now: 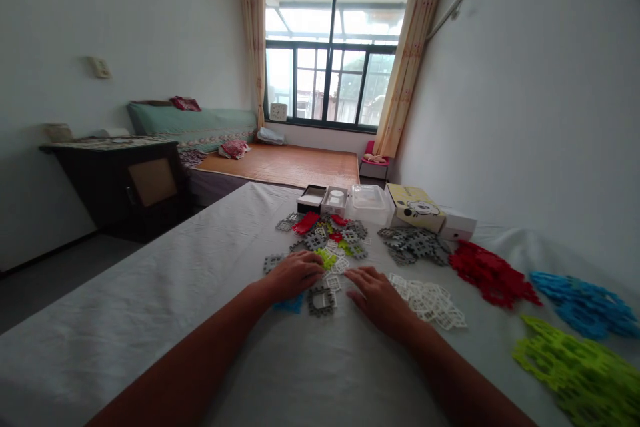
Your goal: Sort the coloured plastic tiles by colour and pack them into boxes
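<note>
"Since I'm far from the room, I go by my feed: a white cloth (170,293) takes up most of the surface. Any piles on your screen?"

"Flat plastic pieces along the right: I see a lime pile (583,373), a blue pile (585,303), a red pile (493,273), a white pile (430,300) and a grey pile (415,245). A mixed heap (316,238) lies ahead, at the middle."

"And the hands?"

"My left hand (295,273) is at the heap's near edge, fingers bent over pieces; I cannot tell whether they grasp one. My right hand (377,293) looks loose, its thumb apart from its fingers, just beside the white pile."

"Smaller things?"

"I have a toothed dark grey piece (314,300) near me, between the hands, a lime piece (327,258) by the left fingertips, and a small white piece (333,283) between the hands."
</note>
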Tool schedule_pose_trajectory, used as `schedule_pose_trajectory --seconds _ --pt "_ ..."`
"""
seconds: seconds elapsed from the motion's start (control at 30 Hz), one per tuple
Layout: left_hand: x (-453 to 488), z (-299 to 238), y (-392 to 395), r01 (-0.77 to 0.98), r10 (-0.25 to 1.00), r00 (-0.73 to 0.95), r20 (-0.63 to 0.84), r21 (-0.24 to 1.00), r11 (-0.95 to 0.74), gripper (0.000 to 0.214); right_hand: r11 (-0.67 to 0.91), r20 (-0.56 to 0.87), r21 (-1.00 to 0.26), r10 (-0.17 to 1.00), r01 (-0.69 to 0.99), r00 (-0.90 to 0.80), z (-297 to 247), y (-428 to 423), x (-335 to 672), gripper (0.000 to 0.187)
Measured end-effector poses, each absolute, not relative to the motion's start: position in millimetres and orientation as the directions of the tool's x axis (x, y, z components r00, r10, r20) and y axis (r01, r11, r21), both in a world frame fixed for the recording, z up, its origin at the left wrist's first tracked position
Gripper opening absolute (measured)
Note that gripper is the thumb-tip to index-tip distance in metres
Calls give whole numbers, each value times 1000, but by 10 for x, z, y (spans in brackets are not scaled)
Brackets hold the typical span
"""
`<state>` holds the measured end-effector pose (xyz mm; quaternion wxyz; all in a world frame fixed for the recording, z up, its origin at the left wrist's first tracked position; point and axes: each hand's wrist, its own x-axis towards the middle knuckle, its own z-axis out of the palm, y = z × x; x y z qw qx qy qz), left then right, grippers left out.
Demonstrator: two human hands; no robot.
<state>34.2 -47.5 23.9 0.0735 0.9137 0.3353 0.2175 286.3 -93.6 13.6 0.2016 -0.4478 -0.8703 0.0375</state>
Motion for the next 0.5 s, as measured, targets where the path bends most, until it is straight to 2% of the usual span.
schedule_pose_trajectory --seconds 0.07,0.13,0.3,0.4,0.5 --pt "344 230 -475 585 645 678 352 273 -764 26 638 253 -221 768 738 -588 132 -996 2763 44" --pt "345 221 -472 587 643 680 353 264 -766 26 657 223 -217 754 722 -618 137 -1016 2728 41" --pt "345 229 -473 595 641 682 352 243 -766 24 618 243 -236 785 750 -570 155 -973 2774 20" --pt "350 252 -485 588 635 684 359 246 -771 24 591 244 -232 804 773 -542 151 -964 2778 25" --pt "356 276 -498 578 630 689 359 252 -776 25 606 238 -152 790 781 -566 156 -983 2737 24"
